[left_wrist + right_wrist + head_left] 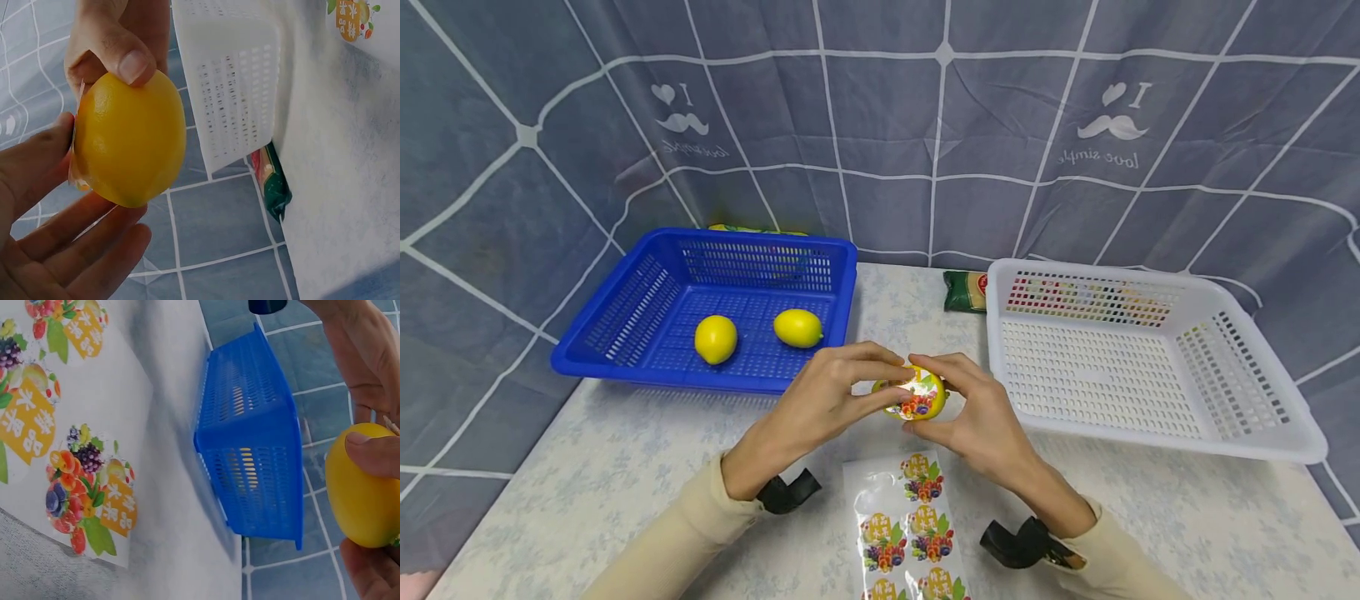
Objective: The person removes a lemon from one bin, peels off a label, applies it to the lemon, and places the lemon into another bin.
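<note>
Both hands meet above the table (625, 467), grasping one lemon (917, 394) between them. The left hand (827, 400) cradles it from the side with fingers curled around it, steadying it so the right hand (977, 417) can pinch it and press a fruit-print sticker (916, 402) against the peel. Just below the hands lies the sticker sheet (906, 525), within easy reach. Left of the hands, a blue basket (647, 287) holds two more lemons (716, 339); right of them stands a white basket (1225, 417) with nothing visible inside.
</note>
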{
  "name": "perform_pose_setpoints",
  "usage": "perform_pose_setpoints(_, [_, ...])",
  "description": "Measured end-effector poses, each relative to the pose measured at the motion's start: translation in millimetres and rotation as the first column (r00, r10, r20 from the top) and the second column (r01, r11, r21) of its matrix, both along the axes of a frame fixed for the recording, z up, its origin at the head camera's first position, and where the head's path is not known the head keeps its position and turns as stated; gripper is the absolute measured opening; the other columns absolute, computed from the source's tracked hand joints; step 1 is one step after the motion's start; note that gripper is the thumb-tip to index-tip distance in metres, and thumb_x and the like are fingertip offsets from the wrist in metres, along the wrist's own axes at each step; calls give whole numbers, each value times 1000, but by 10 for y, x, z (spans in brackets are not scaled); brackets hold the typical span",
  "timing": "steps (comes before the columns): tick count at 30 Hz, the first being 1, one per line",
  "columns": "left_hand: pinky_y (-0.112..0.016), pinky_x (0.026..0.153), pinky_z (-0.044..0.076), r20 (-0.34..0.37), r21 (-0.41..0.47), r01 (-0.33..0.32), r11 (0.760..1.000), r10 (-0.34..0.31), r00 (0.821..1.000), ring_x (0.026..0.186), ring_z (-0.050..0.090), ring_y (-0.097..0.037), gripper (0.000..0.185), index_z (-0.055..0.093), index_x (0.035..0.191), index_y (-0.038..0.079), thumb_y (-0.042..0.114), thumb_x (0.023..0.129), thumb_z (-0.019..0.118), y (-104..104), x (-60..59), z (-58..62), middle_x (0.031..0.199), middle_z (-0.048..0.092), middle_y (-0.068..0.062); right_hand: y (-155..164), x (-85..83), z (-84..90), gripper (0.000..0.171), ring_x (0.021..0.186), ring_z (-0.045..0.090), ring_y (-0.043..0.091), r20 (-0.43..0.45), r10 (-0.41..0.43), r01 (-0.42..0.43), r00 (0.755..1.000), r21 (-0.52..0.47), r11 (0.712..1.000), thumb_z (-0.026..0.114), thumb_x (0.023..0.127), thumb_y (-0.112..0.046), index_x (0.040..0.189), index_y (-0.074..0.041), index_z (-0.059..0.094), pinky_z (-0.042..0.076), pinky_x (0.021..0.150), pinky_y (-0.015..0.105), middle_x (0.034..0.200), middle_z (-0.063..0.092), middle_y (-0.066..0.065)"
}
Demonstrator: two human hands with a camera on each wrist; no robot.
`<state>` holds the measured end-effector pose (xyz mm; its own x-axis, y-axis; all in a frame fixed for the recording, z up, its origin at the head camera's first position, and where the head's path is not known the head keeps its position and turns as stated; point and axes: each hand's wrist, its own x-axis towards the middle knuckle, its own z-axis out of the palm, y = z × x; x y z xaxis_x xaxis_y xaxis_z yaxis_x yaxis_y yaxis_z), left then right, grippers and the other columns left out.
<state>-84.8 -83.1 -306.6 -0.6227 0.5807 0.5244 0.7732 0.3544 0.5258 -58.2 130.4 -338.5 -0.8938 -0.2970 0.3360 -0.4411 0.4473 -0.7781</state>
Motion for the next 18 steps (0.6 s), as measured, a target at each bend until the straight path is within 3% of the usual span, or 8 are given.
perform_pose_setpoints(10, [-26,84,55,158,40,47,998,-53,986,105,68,-18,29,76,110,6,18,84,79,-10,1,23,112,72,-8,22,24,59,70,109,58,11,-29,-2,2,1000,-13,1000,92,66,-12,130,-14,65,52,89,34,118,62,-9])
perform_pose_setpoints(18, [-24,79,56,214,82,49,995,-66,975,105,67,-16,37,74,115,7,19,81,82,-2,19,16,116,70,-5,30,38,101,70,108,60,14,-63,-6,4,998,-19,1000,93,65,-12,129,-14,66,51,87,31,115,63,-9])
